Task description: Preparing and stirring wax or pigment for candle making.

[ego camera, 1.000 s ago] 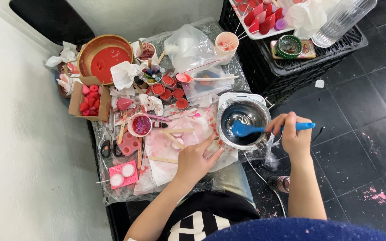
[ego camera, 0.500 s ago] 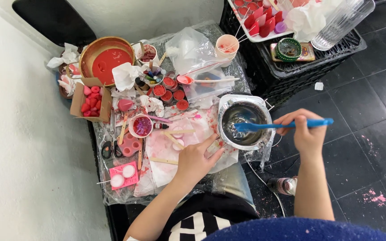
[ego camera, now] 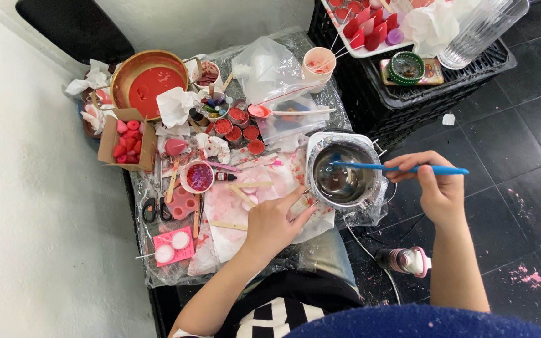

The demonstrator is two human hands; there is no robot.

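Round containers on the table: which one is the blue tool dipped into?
The steel pot by the right hand; the copper bowl holds red, untouched.

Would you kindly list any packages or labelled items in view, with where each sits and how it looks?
Cardboard box: table's left side, open, brown, holding pink and red pieces.
Flat packet: in the black crate at top right, rectangular, pinkish-orange, under a round green tin.
Clear plastic bag: table's far edge, crumpled.
No signs or screens.
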